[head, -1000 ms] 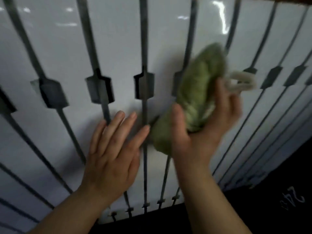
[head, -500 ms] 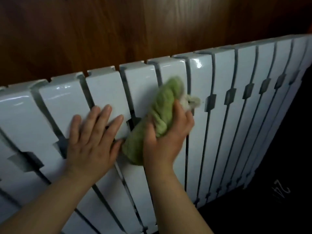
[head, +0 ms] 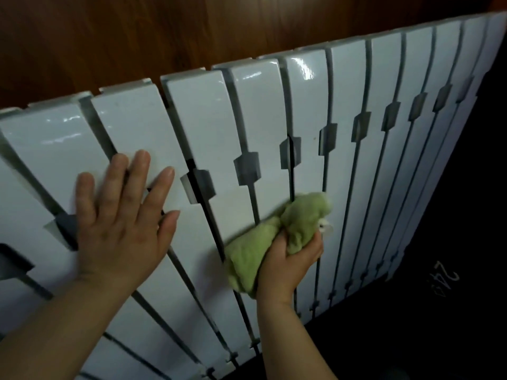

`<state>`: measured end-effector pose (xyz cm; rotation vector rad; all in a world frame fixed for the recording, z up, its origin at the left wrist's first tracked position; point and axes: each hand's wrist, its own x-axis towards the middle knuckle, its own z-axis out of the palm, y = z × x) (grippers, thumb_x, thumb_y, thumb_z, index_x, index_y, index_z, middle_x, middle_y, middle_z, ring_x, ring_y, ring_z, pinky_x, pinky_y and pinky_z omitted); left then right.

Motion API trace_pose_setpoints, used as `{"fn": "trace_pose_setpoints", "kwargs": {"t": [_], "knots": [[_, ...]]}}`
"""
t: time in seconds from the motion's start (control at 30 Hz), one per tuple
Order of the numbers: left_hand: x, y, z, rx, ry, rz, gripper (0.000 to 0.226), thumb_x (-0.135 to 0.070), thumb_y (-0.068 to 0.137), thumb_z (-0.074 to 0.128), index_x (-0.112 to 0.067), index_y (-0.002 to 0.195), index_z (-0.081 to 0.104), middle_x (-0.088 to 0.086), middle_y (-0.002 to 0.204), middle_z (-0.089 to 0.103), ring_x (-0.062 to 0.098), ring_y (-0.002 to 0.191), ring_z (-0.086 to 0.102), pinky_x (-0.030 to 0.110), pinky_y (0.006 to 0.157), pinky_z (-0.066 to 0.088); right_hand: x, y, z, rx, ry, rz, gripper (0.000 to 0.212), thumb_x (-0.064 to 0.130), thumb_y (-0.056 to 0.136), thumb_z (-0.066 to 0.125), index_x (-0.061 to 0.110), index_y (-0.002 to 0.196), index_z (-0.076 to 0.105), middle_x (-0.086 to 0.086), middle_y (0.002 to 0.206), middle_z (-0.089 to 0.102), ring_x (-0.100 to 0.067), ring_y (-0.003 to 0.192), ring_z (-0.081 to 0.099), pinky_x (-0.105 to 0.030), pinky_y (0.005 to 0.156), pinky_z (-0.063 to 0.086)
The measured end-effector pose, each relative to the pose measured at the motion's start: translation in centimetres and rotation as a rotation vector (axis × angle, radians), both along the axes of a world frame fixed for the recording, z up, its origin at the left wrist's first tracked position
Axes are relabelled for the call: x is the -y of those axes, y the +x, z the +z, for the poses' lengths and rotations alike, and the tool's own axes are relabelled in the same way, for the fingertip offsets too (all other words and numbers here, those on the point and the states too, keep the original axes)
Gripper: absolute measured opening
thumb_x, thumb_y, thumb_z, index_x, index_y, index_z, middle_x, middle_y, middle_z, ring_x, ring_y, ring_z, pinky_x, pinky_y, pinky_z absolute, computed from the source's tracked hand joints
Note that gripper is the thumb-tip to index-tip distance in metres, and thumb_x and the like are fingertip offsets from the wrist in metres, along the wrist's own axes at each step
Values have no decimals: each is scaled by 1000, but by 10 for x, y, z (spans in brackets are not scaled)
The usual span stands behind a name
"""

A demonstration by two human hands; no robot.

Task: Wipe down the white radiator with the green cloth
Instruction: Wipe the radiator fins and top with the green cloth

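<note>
Cloth (head: 247, 259) is being gripped, bunched, in the R hand (head: 288, 261), fingers curled round it, & is being pressed vs. the radiator (head: 356, 187) just below the mid notches, approx. centre of the panel. Compared w/ 0.5 s ago, it is being held lower down the fins & slightly further right. L hand (head: 120, 223) is being kept flat on the fins at left, fingers straight & spread, nothing held. Wood wall (head: 137, 37) is being seen above.
</note>
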<state>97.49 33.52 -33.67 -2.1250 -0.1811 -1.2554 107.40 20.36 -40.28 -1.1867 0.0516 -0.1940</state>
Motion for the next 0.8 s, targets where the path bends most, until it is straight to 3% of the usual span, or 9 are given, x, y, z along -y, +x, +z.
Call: {"fn": "trace_pose_setpoints", "kwargs": {"t": [0.1,0.17,0.3,0.4,0.47,0.57,0.63,0.7,0.8], "knots": [[3,-1,1,-7,-24,7,58,-36,97,32,-20,148,12,-4,156,-11,14,143,-8,41,113,1,-7,4,42,273,87,22,39,16,76,53,37,106,41,3,113,42,18,99,42,1,84,37],[9,-3,-8,-26,-56,5,55,-33,93,36,-16,144,25,1,157,-6,14,143,-7,40,114,0,-16,10,49,398,-44,7,46,12,75,56,19,119,47,-10,121,42,28,94,33,10,74,29],[19,-9,-47,-96,-70,33,53,-33,94,33,-16,144,26,7,156,4,14,143,-4,38,116,-3,-17,12,-3,259,-190,-14,48,-4,74,57,-1,120,46,-28,125,38,12,89,30,12,70,25],[13,-11,-61,-124,-33,59,66,-32,90,40,-18,148,11,0,156,-5,15,144,-2,39,116,-3,-5,1,-49,27,-219,84,50,9,77,57,16,123,42,-20,132,36,-7,107,40,-3,85,29],[10,-11,-62,-111,-30,57,67,-29,89,40,-17,148,10,0,156,-5,15,143,-2,38,116,-3,-3,-4,-53,-48,-201,38,47,-2,82,52,11,125,42,-8,127,36,-24,121,41,-12,91,27],[9,-12,-63,-108,-33,41,64,-25,89,38,-16,148,13,0,156,-3,15,144,0,37,116,0,-12,-9,-3,99,-12,-56,45,5,78,51,32,112,41,10,114,37,-17,116,42,-17,99,30],[8,-12,-62,-109,-25,24,59,-25,89,38,-15,145,21,-1,157,-2,14,144,1,36,116,1,-25,-13,38,351,18,-83,43,16,72,54,38,106,39,5,117,39,-15,114,42,-12,99,33],[7,-11,-60,-105,-17,9,49,-25,91,37,-11,137,27,-1,157,-1,14,143,2,36,116,2,-38,-13,56,502,-96,-142,46,27,70,53,29,114,41,-5,121,39,-14,113,38,-4,92,32],[7,-12,-60,-98,-14,10,55,-22,92,37,-12,144,22,0,157,0,14,143,4,37,116,3,-38,-6,25,570,-302,-193,52,35,69,49,25,118,35,0,121,31,-17,109,39,-22,74,41]]}}
